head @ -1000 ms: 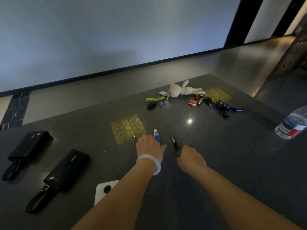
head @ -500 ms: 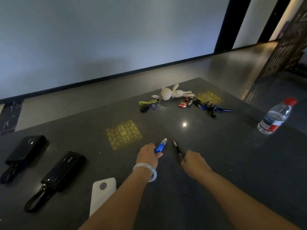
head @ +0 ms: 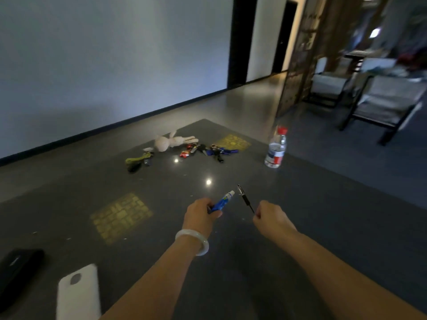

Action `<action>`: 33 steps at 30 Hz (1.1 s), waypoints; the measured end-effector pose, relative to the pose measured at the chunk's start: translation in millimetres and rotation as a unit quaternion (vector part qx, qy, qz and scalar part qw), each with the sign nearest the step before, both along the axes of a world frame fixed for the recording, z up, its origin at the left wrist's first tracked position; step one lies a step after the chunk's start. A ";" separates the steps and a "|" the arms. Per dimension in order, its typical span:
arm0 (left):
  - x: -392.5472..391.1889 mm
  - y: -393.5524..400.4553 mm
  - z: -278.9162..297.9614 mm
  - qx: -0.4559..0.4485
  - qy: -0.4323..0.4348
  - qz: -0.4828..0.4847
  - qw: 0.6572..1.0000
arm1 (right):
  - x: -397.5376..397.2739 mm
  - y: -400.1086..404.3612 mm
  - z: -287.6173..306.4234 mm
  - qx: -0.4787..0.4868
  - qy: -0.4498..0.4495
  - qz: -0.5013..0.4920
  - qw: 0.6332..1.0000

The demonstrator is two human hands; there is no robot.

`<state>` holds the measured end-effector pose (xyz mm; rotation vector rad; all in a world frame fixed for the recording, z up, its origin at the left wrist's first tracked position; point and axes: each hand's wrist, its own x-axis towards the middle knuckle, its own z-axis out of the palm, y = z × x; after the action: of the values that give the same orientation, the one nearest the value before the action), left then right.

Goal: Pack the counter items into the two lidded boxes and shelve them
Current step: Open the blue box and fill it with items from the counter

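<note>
My left hand (head: 201, 213), with a pale bangle on the wrist, grips a small blue tube (head: 223, 202) whose white cap points up and away. My right hand (head: 269, 217) pinches the lower end of a thin black pen (head: 245, 198), held tilted above the dark counter (head: 300, 215). Farther back lie a plush rabbit keychain (head: 168, 142), a yellow-strapped key bunch (head: 138, 160), a red-tagged key bunch (head: 191, 150) and a blue-tagged key bunch (head: 218, 151). No lidded boxes are in view.
A water bottle (head: 276, 147) with a red cap stands near the counter's right edge. At lower left a white power bank (head: 78, 294) and a black power bank (head: 17, 269) lie on the counter. Chairs (head: 381, 105) stand beyond on the right.
Both hands closed on the tube and the pen and lifted them off the counter. The camera has swung right, bringing the bottle and chairs into view.
</note>
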<state>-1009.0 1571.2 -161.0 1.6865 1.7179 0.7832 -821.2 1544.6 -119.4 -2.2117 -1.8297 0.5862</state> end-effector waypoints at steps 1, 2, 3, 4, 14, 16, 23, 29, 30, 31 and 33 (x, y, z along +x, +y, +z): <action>17.9 -2.4 5.6 0.010 -0.006 -0.021 1.000 | 18.9 -9.0 5.1 0.010 0.002 -0.014 1.000; 36.9 -5.9 11.2 0.022 -0.013 -0.040 0.999 | 38.8 -19.3 9.9 0.020 0.003 -0.027 0.999; 55.5 -10.4 16.1 0.035 -0.022 -0.058 0.997 | 58.4 -30.1 14.1 0.030 0.002 -0.040 0.999; 74.8 -16.1 20.8 0.048 -0.032 -0.078 0.995 | 78.7 -42.1 18.0 0.039 0.001 -0.054 0.998; 247.2 -129.8 57.7 0.107 -0.068 -0.250 0.960 | 260.7 -211.5 48.4 0.115 -0.019 -0.208 0.971; 266.4 -157.5 60.6 0.109 -0.062 -0.284 0.951 | 291.5 -248.2 53.9 0.125 -0.036 -0.233 0.964; 318.5 -250.4 58.3 0.090 -0.062 -0.387 0.916 | 359.3 -367.8 50.5 0.108 -0.047 -0.295 0.948; 348.3 -315.0 46.5 0.080 -0.088 -0.430 0.895 | 382.3 -435.2 44.4 0.132 -0.032 -0.320 0.938; 351.8 -324.2 45.0 0.083 -0.087 -0.435 0.892 | 387.0 -444.7 43.4 0.135 -0.031 -0.320 0.937; 355.5 -332.4 43.5 0.086 -0.090 -0.436 0.891 | 392.0 -453.5 42.1 0.135 -0.032 -0.319 0.938; 363.0 -346.1 40.7 0.088 -0.097 -0.433 0.892 | 402.4 -468.2 38.4 0.134 -0.039 -0.311 0.940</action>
<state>-646.0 1225.1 -120.3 2.1347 0.6234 0.6352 -418.8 1076.4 -80.9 -2.4447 -1.0431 0.1140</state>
